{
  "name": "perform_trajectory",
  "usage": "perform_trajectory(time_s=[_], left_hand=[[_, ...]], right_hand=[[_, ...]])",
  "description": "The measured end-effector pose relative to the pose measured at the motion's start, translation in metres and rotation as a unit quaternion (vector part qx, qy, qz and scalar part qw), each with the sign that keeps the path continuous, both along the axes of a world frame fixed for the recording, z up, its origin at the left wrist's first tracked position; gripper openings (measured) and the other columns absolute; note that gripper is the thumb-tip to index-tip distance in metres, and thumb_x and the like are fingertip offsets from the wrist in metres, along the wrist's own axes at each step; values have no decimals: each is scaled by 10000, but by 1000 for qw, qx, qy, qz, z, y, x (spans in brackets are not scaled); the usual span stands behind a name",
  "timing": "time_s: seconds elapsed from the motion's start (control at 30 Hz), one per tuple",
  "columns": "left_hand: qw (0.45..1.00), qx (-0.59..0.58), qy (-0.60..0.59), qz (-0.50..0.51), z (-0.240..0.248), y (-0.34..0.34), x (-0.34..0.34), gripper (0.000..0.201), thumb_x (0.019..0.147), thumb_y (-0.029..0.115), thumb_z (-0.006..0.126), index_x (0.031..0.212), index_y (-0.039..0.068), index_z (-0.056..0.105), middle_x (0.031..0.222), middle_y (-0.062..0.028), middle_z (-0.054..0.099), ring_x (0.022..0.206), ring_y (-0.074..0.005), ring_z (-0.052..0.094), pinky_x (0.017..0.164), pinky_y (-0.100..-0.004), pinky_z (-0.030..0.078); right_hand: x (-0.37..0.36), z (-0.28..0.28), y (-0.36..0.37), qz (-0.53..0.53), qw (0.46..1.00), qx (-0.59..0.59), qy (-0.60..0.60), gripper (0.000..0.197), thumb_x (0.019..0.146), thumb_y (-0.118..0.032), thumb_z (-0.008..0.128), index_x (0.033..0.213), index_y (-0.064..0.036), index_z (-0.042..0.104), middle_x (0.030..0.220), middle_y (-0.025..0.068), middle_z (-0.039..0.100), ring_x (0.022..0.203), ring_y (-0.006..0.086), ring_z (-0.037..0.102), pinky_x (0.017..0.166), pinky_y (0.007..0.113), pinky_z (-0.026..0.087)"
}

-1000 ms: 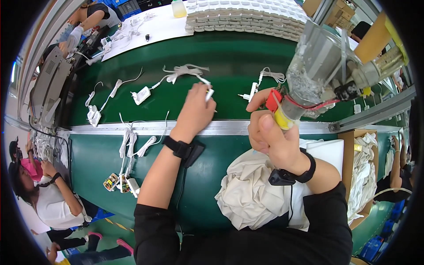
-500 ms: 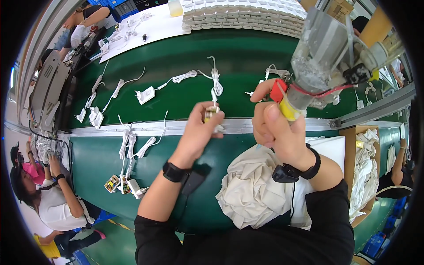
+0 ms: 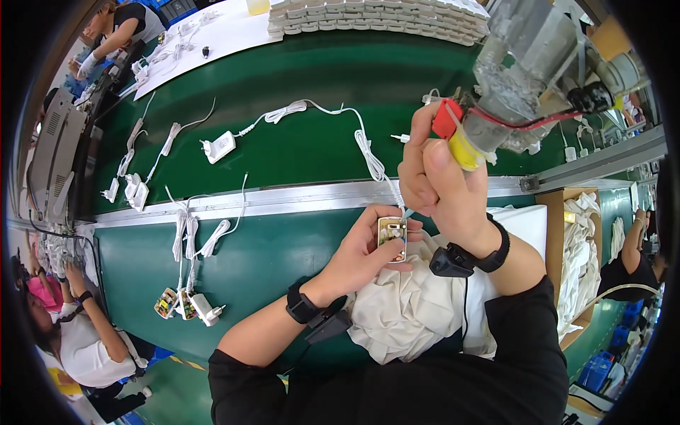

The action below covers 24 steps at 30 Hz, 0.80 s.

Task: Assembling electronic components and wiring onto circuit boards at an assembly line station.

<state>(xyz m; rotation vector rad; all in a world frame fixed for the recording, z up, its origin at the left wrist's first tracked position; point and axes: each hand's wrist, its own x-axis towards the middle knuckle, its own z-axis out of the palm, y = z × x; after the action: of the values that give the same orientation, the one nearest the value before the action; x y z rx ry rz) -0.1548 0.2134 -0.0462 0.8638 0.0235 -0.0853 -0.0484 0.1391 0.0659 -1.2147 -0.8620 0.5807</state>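
Observation:
My left hand [image 3: 365, 251] grips an opened white power adapter [image 3: 382, 228], its circuit board facing up and my thumb across the lower part. A white cable [image 3: 368, 152] runs from the adapter over the metal rail. My right hand [image 3: 446, 177] is closed around the lower end of a hanging glue dispenser [image 3: 513, 85], crusted with pale residue. A red switch [image 3: 445, 119] sits at my index finger, and a yellow band [image 3: 467, 150] beside my thumb. Below my right fingers, a thin bluish tip [image 3: 407, 214] reaches the adapter's upper edge.
A crumpled cream cloth [image 3: 404, 312] lies under my hands. Opened adapters [image 3: 188, 304] with coiled cables lie left on the bench. Beyond the metal rail [image 3: 283, 197], more adapters [image 3: 219, 146] rest on a green surface. White trays [image 3: 382, 18] are stacked behind; a cardboard box [image 3: 556, 212] stands right.
My left hand has brought the opened adapter from the rail toward me and rightward, under my right hand. Its cable has been pulled along. My right hand still grips the dispenser.

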Motion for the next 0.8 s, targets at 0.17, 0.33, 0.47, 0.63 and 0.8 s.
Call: perform_trajectory(time_s=[0.17,0.33,0.47,0.63,0.8], left_hand=[[1000,3,-11,-4,2,7,-4,341,917,-1,444,1230,89,343,1250,-130,481,1148,-208,517,844,-358,544],[1000,-5,-17,-7,-2,9,-7,353,915,-4,444,1238,93,340,1241,-129,484,1153,-207,509,847,-360,542],[1000,-10,-17,-8,2,10,-9,355,921,7,432,1251,84,327,1236,-129,485,1165,-200,496,852,-366,539],[999,-32,23,5,-1,13,-8,336,925,13,414,1252,58,346,1196,-104,498,1122,-185,515,861,-377,537],[992,-102,41,54,-3,22,-9,333,926,18,397,1257,50,372,1160,-76,505,1065,-172,538,871,-391,535]], right_hand=[[-5,-3,6,6,1000,11,-7,377,926,-396,503,1047,-62,376,538,-30,353,420,30,294,388,196,228],[-8,-4,8,-4,1000,1,-13,387,926,-404,497,1041,-55,374,534,-30,353,415,30,290,388,196,225],[-10,4,7,9,1000,-4,-23,414,924,-426,490,1040,-48,367,530,-28,350,412,29,286,390,194,224],[-18,7,6,15,1000,-12,-6,453,918,-454,487,1053,-44,353,527,-23,348,413,33,290,390,198,225],[-23,-3,8,51,998,-4,-36,471,910,-472,492,1062,-56,334,526,-17,346,413,41,295,391,204,228]])
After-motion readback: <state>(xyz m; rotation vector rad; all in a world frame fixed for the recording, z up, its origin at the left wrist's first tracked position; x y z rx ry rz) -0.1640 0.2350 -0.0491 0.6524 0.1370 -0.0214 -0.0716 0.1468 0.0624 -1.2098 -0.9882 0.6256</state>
